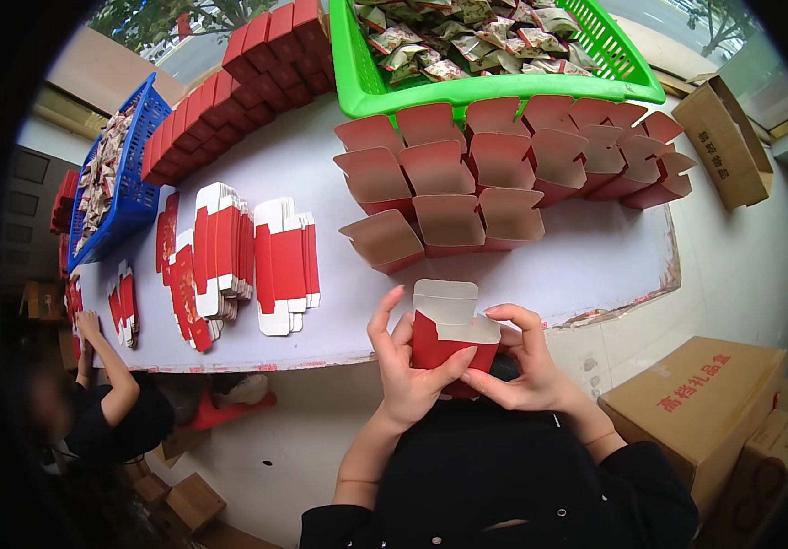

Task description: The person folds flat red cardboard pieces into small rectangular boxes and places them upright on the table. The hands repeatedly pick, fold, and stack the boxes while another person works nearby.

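I hold a small red carton (449, 340) with white flaps just over the near edge of the white table (586, 265). My left hand (407, 366) grips its left side, thumb across the front. My right hand (522, 361) grips its right side, fingers curled over one top flap. The carton's lid flap stands up, open. Beyond it on the table stand several folded open red cartons (503, 174) in rows.
Stacks of flat red-and-white carton blanks (247, 261) lie left. A green basket (494, 46) and a blue basket (115, 174) hold wrapped packets. Closed red boxes (229, 91) line the far left. Brown cardboard boxes (696, 403) stand right. Another person (101, 403) works at lower left.
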Motion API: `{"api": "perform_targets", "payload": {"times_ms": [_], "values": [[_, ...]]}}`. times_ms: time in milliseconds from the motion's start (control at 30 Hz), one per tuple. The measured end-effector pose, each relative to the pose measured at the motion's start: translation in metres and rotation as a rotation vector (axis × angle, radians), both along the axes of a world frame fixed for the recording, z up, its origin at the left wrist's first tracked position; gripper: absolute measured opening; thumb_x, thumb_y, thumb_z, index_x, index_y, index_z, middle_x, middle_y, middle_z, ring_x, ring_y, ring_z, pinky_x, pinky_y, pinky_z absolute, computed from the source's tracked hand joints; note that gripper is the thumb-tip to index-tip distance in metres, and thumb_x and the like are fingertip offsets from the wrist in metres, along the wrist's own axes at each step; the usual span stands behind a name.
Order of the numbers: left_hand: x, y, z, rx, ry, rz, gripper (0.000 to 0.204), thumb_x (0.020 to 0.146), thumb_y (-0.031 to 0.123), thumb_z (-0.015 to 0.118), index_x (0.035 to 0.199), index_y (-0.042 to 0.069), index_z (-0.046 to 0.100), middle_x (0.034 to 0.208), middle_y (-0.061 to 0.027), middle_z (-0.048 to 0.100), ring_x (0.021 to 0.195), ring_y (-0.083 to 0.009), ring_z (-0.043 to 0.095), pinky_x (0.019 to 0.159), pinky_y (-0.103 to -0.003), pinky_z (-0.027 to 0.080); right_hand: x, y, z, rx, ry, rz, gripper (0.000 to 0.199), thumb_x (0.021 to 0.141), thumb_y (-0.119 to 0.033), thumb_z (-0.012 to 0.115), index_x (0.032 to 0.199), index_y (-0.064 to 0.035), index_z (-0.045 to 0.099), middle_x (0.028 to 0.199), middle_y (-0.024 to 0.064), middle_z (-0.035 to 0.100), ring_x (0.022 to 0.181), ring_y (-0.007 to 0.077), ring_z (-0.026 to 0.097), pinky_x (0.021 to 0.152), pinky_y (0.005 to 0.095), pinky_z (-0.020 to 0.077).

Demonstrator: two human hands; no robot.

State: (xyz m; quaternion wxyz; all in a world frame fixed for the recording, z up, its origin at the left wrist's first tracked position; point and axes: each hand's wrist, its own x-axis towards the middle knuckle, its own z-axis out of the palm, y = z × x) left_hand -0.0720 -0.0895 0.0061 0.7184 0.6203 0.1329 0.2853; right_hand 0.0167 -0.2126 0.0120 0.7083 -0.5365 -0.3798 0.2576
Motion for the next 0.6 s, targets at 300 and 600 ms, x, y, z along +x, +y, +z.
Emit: {"api": "perform_targets", "payload": {"times_ms": [300,600], "values": [[-0.004,0.006,-0.018,0.265,0.017,0.02,0.022,0.089,0.014,0.059,0.104,0.005,0.045,0.094,-0.0112,0.055,0.087,-0.0179,0.056,0.074,-0.029,0.046,0.008,0.009,-0.008,-0.11,-0.361,-0.053,0.052,0.08,-0.007,0.066,0.126,-0.0004,0.044,0.121,0.0204,0.047,0.105,0.0306,0.052,0.088,0.0368,0.0451],[0.005,0.008,-0.02,0.461,-0.099,0.018,0.031,0.091,0.011,0.055,0.117,0.004,0.041,0.125,-0.0226,0.043,0.104,-0.0262,0.053,0.086,-0.035,0.044,0.015,0.019,-0.029,0.068,-0.429,-0.214,0.022,0.094,-0.012,0.044,0.111,0.0005,0.044,0.115,0.0228,0.044,0.099,0.026,0.049,0.086,0.0341,0.0413]]}}
